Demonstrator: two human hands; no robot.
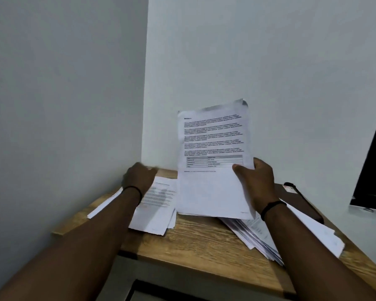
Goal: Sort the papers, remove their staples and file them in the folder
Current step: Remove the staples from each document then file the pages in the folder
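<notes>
My right hand [255, 181]: it grips a printed sheet [213, 161] by its right edge, thumb across the front near a small table of text, fingers curled behind the paper.
Printed sheet: it stands nearly upright above the desk, tilted a little, with paragraphs of text on the upper half and a blank lower half; its top right corner is dark and curled, though blur hides what is there.
My left hand [139, 178]: it lies over the far end of the left pile, back of the hand up; it is blurred, so I cannot tell how the fingers lie.
Left pile [156, 205]: loose printed pages, slightly fanned, flat on the wooden desk [193, 246] near the wall corner.
Right pile [254, 237]: a bigger, messier spread of papers lying under my right forearm and reaching toward the desk's right side.
Folder [300, 200]: dark, lying flat at the far right of the desk, partly under the right pile.
Wristbands: a thin black band on each wrist.
</notes>
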